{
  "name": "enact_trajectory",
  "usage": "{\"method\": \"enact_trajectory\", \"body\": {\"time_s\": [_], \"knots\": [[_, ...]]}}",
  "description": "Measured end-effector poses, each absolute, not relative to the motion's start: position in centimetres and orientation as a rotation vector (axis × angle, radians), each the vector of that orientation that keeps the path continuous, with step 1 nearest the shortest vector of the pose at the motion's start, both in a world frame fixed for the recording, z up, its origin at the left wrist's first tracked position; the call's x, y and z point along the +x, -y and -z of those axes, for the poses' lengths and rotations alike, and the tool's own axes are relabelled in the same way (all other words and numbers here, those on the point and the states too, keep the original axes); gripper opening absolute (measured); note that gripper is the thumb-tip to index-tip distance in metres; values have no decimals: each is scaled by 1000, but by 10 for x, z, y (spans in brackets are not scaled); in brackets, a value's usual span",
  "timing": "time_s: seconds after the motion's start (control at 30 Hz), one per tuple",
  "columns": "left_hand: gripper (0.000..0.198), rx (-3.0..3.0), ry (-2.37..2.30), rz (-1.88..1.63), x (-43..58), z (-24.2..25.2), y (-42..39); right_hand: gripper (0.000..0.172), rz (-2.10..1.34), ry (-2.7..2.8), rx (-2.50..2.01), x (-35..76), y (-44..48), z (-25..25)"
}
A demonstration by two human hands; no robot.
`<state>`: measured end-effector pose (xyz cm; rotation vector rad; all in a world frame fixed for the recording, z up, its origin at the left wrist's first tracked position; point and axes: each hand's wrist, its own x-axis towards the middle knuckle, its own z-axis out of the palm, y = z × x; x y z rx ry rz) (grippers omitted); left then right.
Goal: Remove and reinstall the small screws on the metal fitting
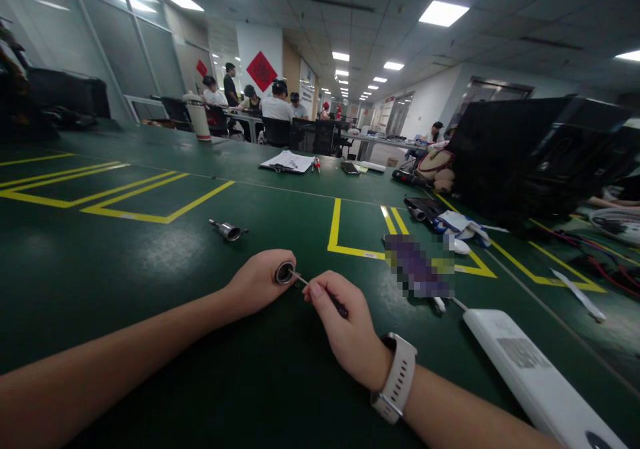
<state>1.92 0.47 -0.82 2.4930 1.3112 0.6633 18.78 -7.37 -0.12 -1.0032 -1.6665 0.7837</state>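
The left hand [257,281] rests on the green tabletop [150,282] near the middle of the view, its fingers curled closed around a small metal cylinder [285,273] whose open round end faces the camera. The right hand [345,332], with a white wristwatch [397,377] on its wrist, pinches a thin tool [325,296] with a dark handle between thumb and fingers. The tool's fine metal tip touches the rim of the cylinder. Both hands lie close together, almost touching.

A second metal cylinder [227,230] with a short pin at each end lies on its side farther off to the left, well apart from the hands. A long white device [535,376] lies near on the right. Yellow tape lines [150,209] mark the tabletop. At the far edge lie a clipboard with papers [287,162] and a dark phone [350,168], and black cases [525,156] stand at the far right.
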Motion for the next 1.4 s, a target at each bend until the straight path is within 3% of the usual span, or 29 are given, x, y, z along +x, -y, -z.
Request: {"method": "enact_trajectory", "body": {"time_s": [0.6,0.97,1.2,1.4], "knots": [[19,2490,-1293,-644,19,6,-2,26,-1122,1525,-1042,189,70,0],[6,2606,-1245,-590,18,8,-2,22,-867,1574,-1090,188,74,1],[8,2695,-1146,-563,16,8,0,22,-1329,1179,-944,190,61,7],[9,2572,-1092,-729,16,6,-1,18,-1478,1019,-857,192,57,6]]}}
